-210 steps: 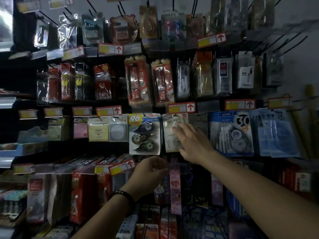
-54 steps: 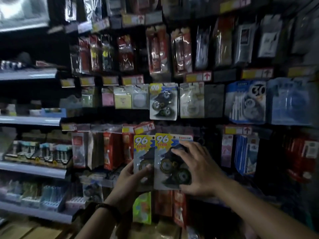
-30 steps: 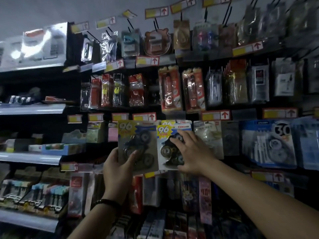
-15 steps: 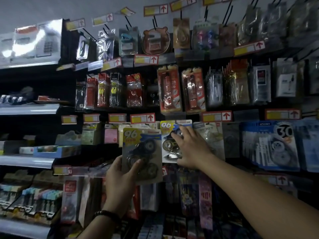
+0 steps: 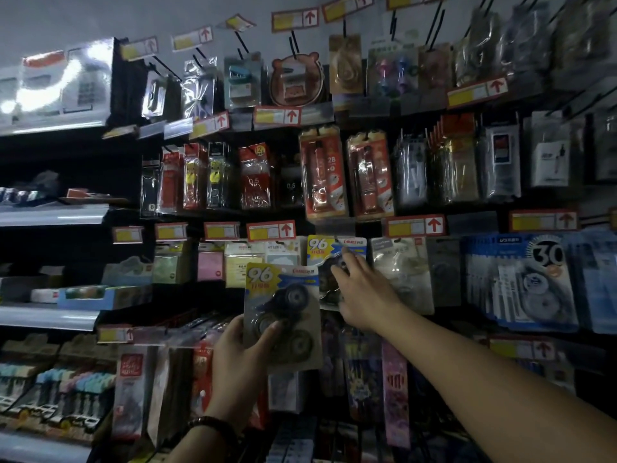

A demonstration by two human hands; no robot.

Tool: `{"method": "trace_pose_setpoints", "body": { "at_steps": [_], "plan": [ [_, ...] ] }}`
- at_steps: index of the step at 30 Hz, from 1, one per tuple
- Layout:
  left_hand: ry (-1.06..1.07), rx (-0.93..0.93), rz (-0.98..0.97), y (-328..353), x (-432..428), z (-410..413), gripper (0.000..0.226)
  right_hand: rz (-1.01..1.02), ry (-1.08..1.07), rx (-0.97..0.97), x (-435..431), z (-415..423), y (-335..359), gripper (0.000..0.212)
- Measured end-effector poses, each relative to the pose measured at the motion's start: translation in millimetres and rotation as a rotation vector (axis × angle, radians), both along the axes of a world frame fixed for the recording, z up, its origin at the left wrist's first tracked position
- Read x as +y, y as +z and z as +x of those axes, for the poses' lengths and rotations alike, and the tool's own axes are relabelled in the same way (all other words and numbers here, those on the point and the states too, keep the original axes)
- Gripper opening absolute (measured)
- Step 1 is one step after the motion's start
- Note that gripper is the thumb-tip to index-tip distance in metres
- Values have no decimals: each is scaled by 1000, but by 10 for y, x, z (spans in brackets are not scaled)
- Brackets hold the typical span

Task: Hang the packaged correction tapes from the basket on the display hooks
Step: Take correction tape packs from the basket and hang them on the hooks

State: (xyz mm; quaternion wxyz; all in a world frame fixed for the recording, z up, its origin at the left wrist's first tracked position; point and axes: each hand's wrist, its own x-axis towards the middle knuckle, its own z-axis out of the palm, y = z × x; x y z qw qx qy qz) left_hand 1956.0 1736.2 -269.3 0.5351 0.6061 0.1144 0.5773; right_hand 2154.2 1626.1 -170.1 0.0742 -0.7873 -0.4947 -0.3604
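My right hand (image 5: 364, 289), fingers straight, presses a yellow-and-blue carded correction-tape pack (image 5: 325, 248) onto its display hook (image 5: 336, 239). My left hand (image 5: 238, 357) grips a second identical pack (image 5: 283, 315) lower down, ready to hang.

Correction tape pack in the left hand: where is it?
Head view, centre: left hand holds the pack low-left of the matching pack that the right hand touches.

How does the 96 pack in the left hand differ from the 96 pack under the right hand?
The lower pack is out in front of the display, gripped by the left hand; the upper pack lies up against it, under the straight fingers of the right hand. The lower pack shows nearly its whole face; the upper pack is half hidden. Both carry a yellow 96 corner.
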Motion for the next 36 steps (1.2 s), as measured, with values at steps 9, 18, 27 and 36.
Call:
{"method": "trace_pose_setpoints", "body": {
  "at_steps": [9,18,27,36],
  "plan": [
    [-71,-24,-28,60,-147,226,19,73,423,-152,-395,-277,-443,105],
    [-216,25,-3,151,-331,306,25,17,406,-19,-461,-166,-398,116],
    [68,292,163,101,-157,358,42,16,156,-186,-369,-68,-188,115],
    [321,561,554,124,-99,288,37,-20,-25,-203,-186,-11,25,115]
  ]
}}
